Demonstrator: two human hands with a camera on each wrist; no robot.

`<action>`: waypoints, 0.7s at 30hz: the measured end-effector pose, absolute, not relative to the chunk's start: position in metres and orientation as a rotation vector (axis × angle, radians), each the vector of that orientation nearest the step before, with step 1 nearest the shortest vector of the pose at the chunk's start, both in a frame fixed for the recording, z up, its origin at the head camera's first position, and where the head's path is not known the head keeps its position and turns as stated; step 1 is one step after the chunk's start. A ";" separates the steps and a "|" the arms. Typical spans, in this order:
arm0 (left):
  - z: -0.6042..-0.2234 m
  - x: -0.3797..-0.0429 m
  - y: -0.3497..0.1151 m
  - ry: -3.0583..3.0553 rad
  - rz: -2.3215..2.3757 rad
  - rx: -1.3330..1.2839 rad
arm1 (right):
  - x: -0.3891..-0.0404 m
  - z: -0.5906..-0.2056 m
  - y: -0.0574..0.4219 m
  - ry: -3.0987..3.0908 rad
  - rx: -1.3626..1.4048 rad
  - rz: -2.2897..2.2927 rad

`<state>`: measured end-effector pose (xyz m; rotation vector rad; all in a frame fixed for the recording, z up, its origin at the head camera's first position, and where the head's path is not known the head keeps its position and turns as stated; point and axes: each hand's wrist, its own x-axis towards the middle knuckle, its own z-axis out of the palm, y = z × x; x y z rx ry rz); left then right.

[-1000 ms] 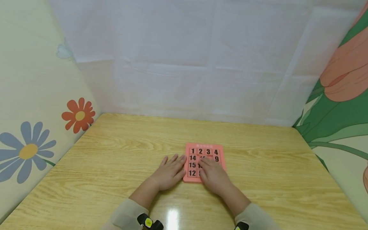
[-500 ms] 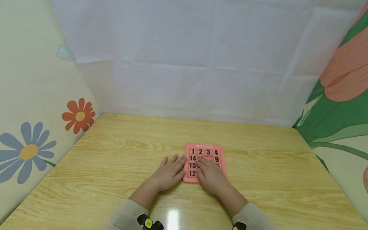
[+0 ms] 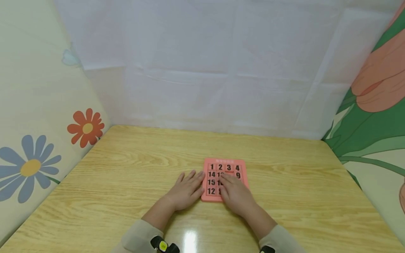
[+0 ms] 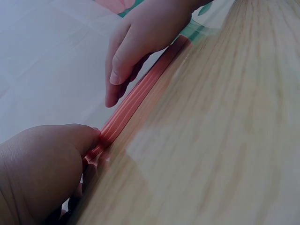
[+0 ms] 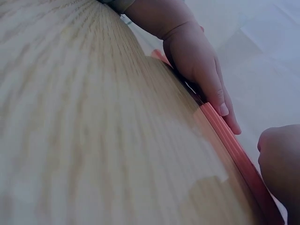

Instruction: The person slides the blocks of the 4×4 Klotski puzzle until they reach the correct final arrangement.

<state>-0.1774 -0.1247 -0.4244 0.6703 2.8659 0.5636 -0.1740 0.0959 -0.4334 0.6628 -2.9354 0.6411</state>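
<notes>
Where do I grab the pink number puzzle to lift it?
I'd probably pinch the pink number puzzle by its left rim and right rim, coming from both sides: it lies flat on the table, with slim exposed edges. The left hand touches the left rim.

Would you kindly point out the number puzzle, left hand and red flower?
Number puzzle [image 3: 211,182], head view: tile 15.
Left hand [image 3: 184,192], head view: its back.
Red flower [image 3: 87,128], head view: yellow centre.
</notes>
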 end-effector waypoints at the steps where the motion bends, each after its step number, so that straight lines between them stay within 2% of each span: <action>1: -0.425 -0.178 -0.125 2.867 0.562 0.670 | -0.174 -0.434 0.098 -2.936 0.653 0.640; 21: -0.428 -0.179 -0.125 2.858 0.557 0.676 | -0.175 -0.435 0.138 -2.969 0.446 0.628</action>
